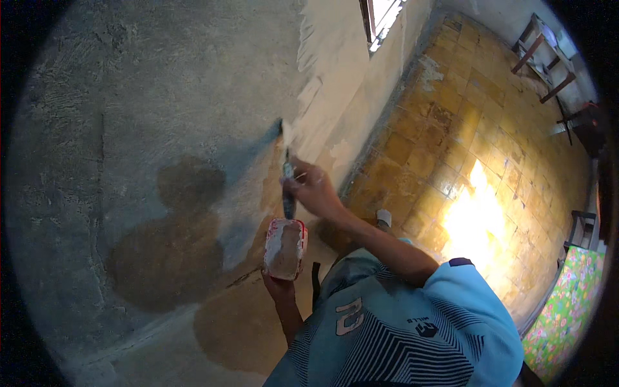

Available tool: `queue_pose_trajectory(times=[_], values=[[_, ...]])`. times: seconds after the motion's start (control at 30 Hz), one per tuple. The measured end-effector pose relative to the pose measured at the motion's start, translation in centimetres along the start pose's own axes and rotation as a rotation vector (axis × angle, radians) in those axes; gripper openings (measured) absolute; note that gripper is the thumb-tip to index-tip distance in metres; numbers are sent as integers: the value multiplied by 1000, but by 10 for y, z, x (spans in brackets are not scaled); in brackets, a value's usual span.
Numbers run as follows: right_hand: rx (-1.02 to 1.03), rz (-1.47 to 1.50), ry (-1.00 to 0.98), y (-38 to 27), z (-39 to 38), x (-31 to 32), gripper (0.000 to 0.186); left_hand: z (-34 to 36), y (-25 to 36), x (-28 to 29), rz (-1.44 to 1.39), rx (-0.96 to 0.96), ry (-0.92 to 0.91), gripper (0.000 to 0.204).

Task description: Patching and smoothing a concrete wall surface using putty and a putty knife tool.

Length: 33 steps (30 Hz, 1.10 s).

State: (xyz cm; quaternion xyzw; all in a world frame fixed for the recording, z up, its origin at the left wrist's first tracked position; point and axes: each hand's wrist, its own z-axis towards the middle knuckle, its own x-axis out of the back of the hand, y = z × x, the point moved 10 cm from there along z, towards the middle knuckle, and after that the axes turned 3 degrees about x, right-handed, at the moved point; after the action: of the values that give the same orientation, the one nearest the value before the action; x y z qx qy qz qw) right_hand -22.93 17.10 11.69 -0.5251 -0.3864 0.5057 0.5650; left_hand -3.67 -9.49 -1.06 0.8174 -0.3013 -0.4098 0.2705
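My right hand (314, 188) is closed around the handle of a paintbrush (288, 169), its bristles pointing up at the wall (193, 84). The bristle end is at the border between bare grey plaster and a pale painted band; whether it touches is hard to tell. Below the brush, my left hand (278, 284) supports a plastic tub (269, 248) with a red rim. Whitish paint coats the inside of the tub. Most of the left fingers are hidden beneath it.
Worn yellow-brown floor tiles (400, 145) run along the wall, with a bright patch of sunlight on them. A window (385, 19) opens in the wall above. Farther off stand a wooden table (535, 48) and a green flowered cloth (567, 303).
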Motion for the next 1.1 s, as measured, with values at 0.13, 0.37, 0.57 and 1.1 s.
queue_pose_trajectory(times=[0.13,0.37,0.57,1.1], values=[[-177,-18,116,42,73,74,36,-6,0,-27,32,3,5,63],[-31,-158,39,23,34,12,29,3,3,-41,130,-2,-72,58],[-168,-34,12,41,55,61,48,-6,2,-39,37,47,-32,54],[-88,-113,15,30,45,54,46,-1,4,-40,22,-24,-177,55]])
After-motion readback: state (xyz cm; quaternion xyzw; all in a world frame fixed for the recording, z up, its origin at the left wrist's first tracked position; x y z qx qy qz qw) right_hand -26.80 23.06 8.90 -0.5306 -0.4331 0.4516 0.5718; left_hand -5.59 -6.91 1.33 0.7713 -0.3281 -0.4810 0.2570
